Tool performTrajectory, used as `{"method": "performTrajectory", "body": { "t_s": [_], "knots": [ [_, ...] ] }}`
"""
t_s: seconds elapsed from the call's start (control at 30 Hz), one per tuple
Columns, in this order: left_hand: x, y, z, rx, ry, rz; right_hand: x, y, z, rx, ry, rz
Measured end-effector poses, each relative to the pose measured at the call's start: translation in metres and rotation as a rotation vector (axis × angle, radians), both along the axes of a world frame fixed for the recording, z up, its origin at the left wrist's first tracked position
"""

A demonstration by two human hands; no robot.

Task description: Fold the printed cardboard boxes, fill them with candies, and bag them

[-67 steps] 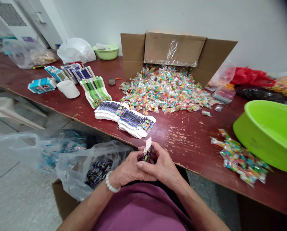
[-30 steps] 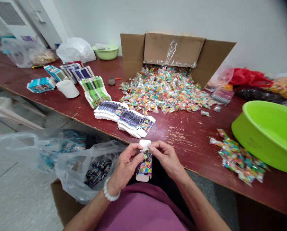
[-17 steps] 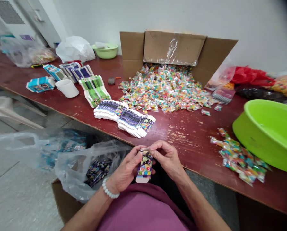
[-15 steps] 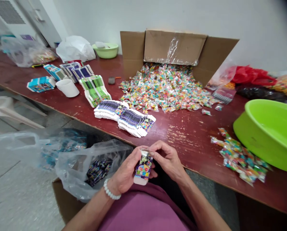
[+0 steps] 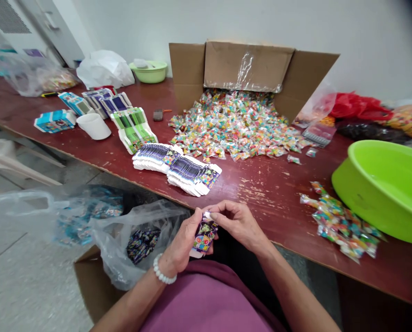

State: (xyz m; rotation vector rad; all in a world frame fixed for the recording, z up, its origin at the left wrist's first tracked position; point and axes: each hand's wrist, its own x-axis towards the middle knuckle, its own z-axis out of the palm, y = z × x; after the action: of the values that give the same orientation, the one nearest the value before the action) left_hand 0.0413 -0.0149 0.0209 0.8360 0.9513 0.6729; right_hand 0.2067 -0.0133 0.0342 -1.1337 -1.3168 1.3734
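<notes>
A small purple printed carton [image 5: 204,236] is in my left hand [image 5: 182,240], upright above my lap, its thumb and fingers wrapped round the sides. At the carton's top, the thumb and forefinger of my right hand [image 5: 239,225] pinch the white end flap. A white flap also shows at the lower end of the carton. On the table just beyond my hands lie two fanned rows of flat purple cartons [image 5: 192,173]. Farther back spreads a big heap of wrapped candies [image 5: 237,127], spilling from a cardboard box [image 5: 247,64].
A lime green basin [image 5: 372,198] stands at the right, with a small pile of candies [image 5: 344,226] beside it. Green cartons [image 5: 134,129] and a white cup [image 5: 94,126] are at the left. Below the table edge, an open plastic bag [image 5: 114,253] holds dark packets.
My right fingers have shifted slightly at the carton's top, and the white flap there now shows folded over. The carton has tilted a little. The view has moved slightly.
</notes>
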Motion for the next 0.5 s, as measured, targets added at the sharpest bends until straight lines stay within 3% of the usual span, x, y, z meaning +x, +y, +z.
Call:
{"method": "performTrajectory", "body": {
  "t_s": [0.27,0.5],
  "knots": [
    [-0.003,0.003,0.004,0.061,0.024,-0.022,-0.008,0.002,-0.002,-0.036,0.117,-0.061],
    [0.0,-0.002,0.001,0.003,-0.074,0.145,-0.014,-0.017,0.003,0.306,-0.166,-0.021]
  ]
}}
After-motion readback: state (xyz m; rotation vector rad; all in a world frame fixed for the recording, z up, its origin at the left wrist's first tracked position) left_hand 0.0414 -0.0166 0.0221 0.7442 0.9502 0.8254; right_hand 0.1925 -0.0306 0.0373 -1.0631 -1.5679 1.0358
